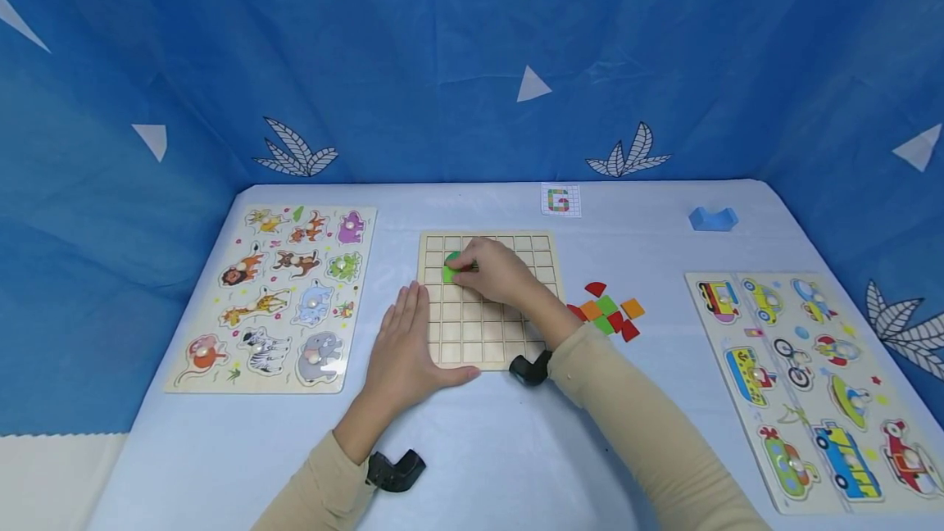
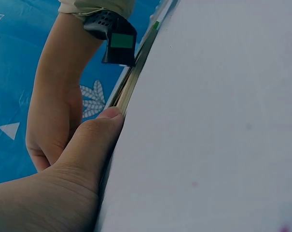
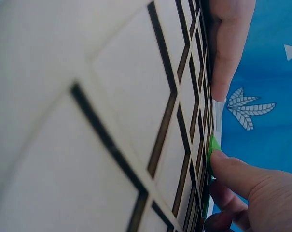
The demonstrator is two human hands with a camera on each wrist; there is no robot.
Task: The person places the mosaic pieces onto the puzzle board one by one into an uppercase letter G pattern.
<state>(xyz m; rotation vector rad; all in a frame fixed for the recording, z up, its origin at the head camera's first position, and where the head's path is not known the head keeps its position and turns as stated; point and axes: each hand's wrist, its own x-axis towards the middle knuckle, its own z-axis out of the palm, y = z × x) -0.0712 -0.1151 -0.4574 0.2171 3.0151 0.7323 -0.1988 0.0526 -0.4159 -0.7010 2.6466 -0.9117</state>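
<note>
A wooden grid board (image 1: 451,333) lies in the middle of the table. My left hand (image 1: 404,351) rests at its front left corner, fingers straight along the left side and thumb (image 2: 95,137) against the front edge. Over the board's upper left part, my right hand (image 1: 496,270) pinches a green tile (image 3: 213,149) between thumb and curled fingers. In the head view a green square (image 1: 447,275) shows by the thumb, and a rounded green piece (image 1: 452,256) just beyond it. My right hand hides the cells beneath it.
Loose red, green and orange tiles (image 1: 606,304) lie right of the board. A pattern card (image 1: 560,200) and a blue block (image 1: 713,220) sit farther back. An animal puzzle (image 1: 280,269) is at left, a vehicle puzzle (image 1: 804,424) at right.
</note>
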